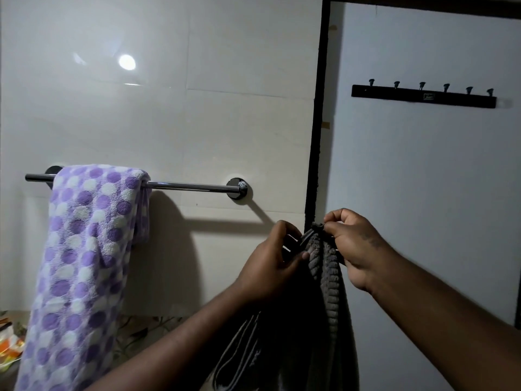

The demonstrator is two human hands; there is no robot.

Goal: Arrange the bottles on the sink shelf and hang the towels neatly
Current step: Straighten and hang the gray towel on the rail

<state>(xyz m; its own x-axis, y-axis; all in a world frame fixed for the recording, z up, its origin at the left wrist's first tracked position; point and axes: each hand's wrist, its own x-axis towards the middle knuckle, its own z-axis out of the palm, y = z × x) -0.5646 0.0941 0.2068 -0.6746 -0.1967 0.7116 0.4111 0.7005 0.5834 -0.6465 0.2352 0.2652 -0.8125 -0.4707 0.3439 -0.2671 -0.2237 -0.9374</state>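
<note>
Towel-hanging step in hand. Left hand [272,259] and right hand [353,245] both pinch the grey ribbed towel [324,266] at its top edge, right of the chrome towel rail [194,187]. Next move likely calls for draping it over the bare rail beside the purple spotted towel [84,249].

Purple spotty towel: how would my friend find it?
On the white tiled wall runs a chrome towel bar. The purple spotty towel drapes over its left end. Unlike the dark grey ribbed towel the person holds, it has purple and white dots.
</note>
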